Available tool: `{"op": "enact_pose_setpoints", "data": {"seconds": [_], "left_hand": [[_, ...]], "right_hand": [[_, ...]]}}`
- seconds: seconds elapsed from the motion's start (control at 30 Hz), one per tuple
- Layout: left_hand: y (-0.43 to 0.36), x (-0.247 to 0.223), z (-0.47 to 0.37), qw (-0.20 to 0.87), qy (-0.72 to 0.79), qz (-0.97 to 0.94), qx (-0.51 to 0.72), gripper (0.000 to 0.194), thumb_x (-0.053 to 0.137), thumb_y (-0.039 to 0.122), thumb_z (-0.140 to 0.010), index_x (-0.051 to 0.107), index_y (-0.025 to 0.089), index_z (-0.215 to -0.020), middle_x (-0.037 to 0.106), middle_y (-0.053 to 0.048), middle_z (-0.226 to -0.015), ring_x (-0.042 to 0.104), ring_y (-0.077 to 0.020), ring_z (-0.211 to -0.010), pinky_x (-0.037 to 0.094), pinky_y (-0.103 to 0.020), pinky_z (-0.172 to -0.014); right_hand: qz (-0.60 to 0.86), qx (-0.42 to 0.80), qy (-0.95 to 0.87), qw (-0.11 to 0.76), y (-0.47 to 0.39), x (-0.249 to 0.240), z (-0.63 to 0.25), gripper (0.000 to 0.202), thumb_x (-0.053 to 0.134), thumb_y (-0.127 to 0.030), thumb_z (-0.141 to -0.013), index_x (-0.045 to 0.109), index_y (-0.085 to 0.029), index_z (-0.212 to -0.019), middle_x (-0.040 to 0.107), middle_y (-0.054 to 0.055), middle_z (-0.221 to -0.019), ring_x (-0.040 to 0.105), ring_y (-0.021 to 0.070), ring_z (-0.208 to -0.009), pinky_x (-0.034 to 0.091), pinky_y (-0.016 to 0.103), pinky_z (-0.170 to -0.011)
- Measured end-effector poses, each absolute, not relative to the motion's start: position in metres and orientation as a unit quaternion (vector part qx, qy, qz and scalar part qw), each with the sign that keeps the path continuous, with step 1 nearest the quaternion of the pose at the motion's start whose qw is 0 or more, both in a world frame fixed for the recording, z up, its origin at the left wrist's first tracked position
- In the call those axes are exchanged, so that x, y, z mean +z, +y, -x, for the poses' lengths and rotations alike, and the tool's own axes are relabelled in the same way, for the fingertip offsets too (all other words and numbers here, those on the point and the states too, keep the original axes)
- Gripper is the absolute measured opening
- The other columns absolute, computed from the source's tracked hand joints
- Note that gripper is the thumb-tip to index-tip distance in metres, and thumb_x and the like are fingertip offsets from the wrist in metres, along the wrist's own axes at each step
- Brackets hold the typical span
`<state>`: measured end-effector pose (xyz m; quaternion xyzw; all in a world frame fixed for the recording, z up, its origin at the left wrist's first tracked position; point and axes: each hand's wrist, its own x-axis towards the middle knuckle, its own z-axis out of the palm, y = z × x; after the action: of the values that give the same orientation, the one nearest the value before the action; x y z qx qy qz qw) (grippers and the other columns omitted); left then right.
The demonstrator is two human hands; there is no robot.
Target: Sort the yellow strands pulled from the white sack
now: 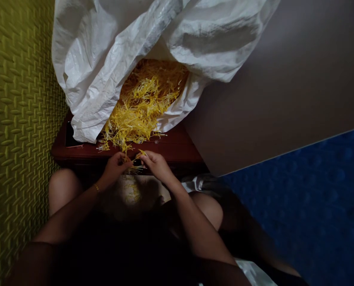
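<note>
A heap of thin yellow strands with pale tips [135, 119] spills from the mouth of a white woven sack [105, 75] onto a dark red surface [177, 147]. Just in front of the heap, my left hand [117, 163] is closed in a pinch on a few of these yellow strands. My right hand [155, 162] is close beside it, thumb and finger pinched on a yellow strand too. Some pale strand ends hang down between the two hands. What exactly each fingertip grips is small and dim.
A dark flat object, perhaps a phone [72, 137], lies by the sack's left corner. Loose yellow bits [132, 190] are on the floor between my knees. A yellow textured mat [18, 119] rises at left; a brownish panel [278, 95] and a blue surface [308, 190] are at right.
</note>
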<state>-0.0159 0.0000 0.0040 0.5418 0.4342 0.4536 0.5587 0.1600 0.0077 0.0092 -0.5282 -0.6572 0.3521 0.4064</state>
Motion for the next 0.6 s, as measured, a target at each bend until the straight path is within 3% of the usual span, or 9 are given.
{"op": "enact_pose_setpoints", "data": {"seconds": [0.1,0.17,0.27,0.37,0.43,0.5,0.6], "left_hand": [[0.0,0.006,0.018,0.556,0.431,-0.539,0.463,0.021,0.066,0.028,-0.066,0.05,0.015,-0.07,0.052,0.004,-0.063,0.046,-0.0066,-0.058,0.037,-0.02,-0.056],[0.002,0.006,0.021,0.559,0.435,-0.516,0.481,0.023,0.067,0.03,-0.066,0.05,0.015,-0.072,0.053,0.004,-0.065,0.047,-0.0068,-0.059,0.038,-0.02,-0.057],[0.004,0.004,0.022,0.581,0.442,-0.475,0.491,0.026,0.067,0.033,-0.066,0.051,0.016,-0.077,0.055,0.003,-0.066,0.05,-0.0071,-0.06,0.039,-0.02,-0.058],[0.003,0.004,0.02,0.616,0.431,-0.443,0.488,0.029,0.067,0.034,-0.067,0.052,0.016,-0.083,0.058,0.002,-0.072,0.053,-0.0077,-0.065,0.042,-0.02,-0.061],[0.002,0.004,0.018,0.627,0.427,-0.431,0.489,0.03,0.067,0.034,-0.067,0.053,0.017,-0.087,0.059,0.001,-0.077,0.054,-0.0079,-0.068,0.043,-0.021,-0.063],[0.001,0.005,0.017,0.624,0.43,-0.431,0.49,0.032,0.067,0.034,-0.067,0.054,0.017,-0.09,0.058,0.001,-0.08,0.054,-0.0077,-0.07,0.043,-0.02,-0.063],[0.002,0.004,0.015,0.617,0.429,-0.442,0.489,0.036,0.067,0.031,-0.066,0.056,0.017,-0.097,0.056,0.002,-0.079,0.053,-0.0069,-0.069,0.044,-0.02,-0.064]], "right_hand": [[0.619,0.202,-0.575,0.496,0.022,0.014,-0.199,0.031,0.045,-0.041,-0.08,0.063,-0.017,-0.076,0.059,0.005,-0.071,0.051,0.0149,-0.065,0.039,0.026,-0.06],[0.652,0.201,-0.533,0.5,0.025,0.02,-0.229,0.033,0.045,-0.042,-0.079,0.064,-0.015,-0.081,0.056,0.002,-0.063,0.046,0.0126,-0.055,0.036,0.025,-0.053],[0.637,0.297,-0.602,0.38,0.019,0.022,-0.258,0.033,0.052,-0.045,-0.073,0.066,-0.015,-0.076,0.053,-0.001,-0.054,0.042,0.0095,-0.047,0.033,0.022,-0.047],[0.609,0.403,-0.669,0.142,0.006,0.009,-0.257,0.025,0.062,-0.04,-0.064,0.064,-0.016,-0.056,0.051,-0.002,-0.044,0.041,0.0086,-0.041,0.031,0.021,-0.042],[0.61,0.407,-0.679,0.035,0.0,-0.004,-0.249,0.016,0.065,-0.029,-0.06,0.062,-0.017,-0.049,0.052,-0.002,-0.041,0.041,0.0087,-0.039,0.03,0.021,-0.04],[0.621,0.363,-0.695,0.004,-0.003,-0.011,-0.24,0.006,0.066,-0.016,-0.055,0.064,-0.019,-0.05,0.059,0.0,-0.047,0.046,0.0096,-0.042,0.032,0.022,-0.042],[0.626,0.3,-0.72,0.016,-0.003,-0.009,-0.232,0.017,0.068,-0.007,-0.05,0.068,-0.021,-0.059,0.067,0.003,-0.061,0.054,0.013,-0.051,0.037,0.023,-0.049]]}}
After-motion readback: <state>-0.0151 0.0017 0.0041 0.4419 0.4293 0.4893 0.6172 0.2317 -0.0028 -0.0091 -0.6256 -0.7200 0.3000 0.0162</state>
